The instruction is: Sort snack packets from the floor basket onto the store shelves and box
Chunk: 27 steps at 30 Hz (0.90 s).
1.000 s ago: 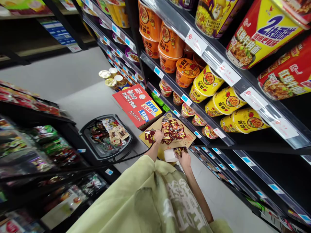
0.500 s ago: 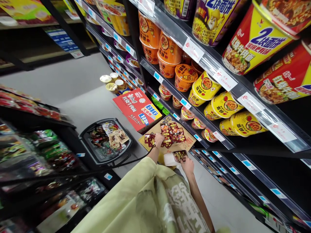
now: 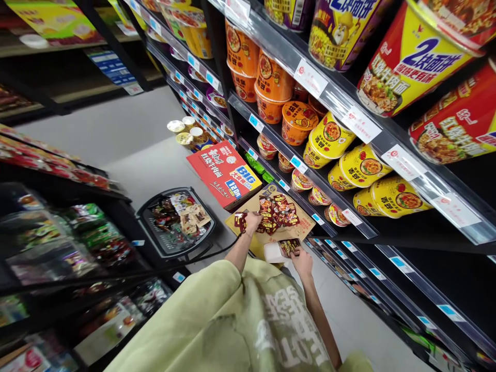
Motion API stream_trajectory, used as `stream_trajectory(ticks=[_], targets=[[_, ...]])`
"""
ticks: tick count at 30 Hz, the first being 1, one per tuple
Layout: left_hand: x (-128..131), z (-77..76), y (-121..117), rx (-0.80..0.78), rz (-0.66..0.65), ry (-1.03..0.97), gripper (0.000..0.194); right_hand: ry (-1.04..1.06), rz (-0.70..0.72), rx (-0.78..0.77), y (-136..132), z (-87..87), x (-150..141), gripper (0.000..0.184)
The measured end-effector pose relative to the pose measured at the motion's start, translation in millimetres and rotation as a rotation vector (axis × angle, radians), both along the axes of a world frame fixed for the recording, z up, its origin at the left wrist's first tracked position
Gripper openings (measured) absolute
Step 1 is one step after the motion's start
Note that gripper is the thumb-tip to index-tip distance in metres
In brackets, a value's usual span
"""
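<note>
Small dark red snack packets (image 3: pixel 277 212) lie in a loose pile on a brown cardboard box (image 3: pixel 304 227). My left hand (image 3: pixel 253 222) is over the box's left part, its fingers closed on a dark red packet (image 3: pixel 240 221) that sticks out on the left. Nearer my body is a white open container (image 3: pixel 273 253), with a dark packet (image 3: pixel 289 247) at its right end. My right hand (image 3: pixel 303 262) pinches that packet's near right edge. Whether it also grips the container is hidden.
Left of the box, a black shopping basket (image 3: pixel 211 227) with assorted packets stands on the floor. A red carton (image 3: pixel 213 170) lies beyond the box. Shelves of noodle tubs (image 3: pixel 333 134) rise close on the right, and racks of bagged goods (image 3: pixel 89 227) on the left.
The view has shifted slightly, so everything appears a little further right. My left hand has moved slightly over the box with its packet. My right hand keeps its hold.
</note>
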<state>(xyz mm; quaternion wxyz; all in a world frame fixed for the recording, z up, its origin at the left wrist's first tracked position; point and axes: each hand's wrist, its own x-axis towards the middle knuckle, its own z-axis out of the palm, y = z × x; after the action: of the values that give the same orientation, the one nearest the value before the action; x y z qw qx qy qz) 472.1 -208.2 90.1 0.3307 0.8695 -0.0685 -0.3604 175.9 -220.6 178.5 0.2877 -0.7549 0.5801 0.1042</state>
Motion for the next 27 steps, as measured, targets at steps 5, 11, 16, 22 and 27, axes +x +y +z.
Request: stream_trajectory(ticks=[5,11,16,22,27], targets=[[12,30.1,33,-0.142,-0.019,0.001,0.019,-0.135,-0.017,-0.038,-8,8.7,3,0.016],[37,85.6,50,-0.410,-0.226,0.161,0.024,-0.736,-0.127,-0.016,-39,20.9,49,0.062],[32,129.5,39,-0.721,-0.430,0.414,0.040,-1.030,-0.246,0.562,-54,40.3,92,0.075],[7,146.3,40,-0.816,-0.109,0.347,0.054,-1.209,-0.499,0.557,-27,42.3,96,0.068],[-23,134.0,64,-0.493,-0.167,0.287,0.057,-1.095,-0.500,0.365,5,27.9,81,0.053]])
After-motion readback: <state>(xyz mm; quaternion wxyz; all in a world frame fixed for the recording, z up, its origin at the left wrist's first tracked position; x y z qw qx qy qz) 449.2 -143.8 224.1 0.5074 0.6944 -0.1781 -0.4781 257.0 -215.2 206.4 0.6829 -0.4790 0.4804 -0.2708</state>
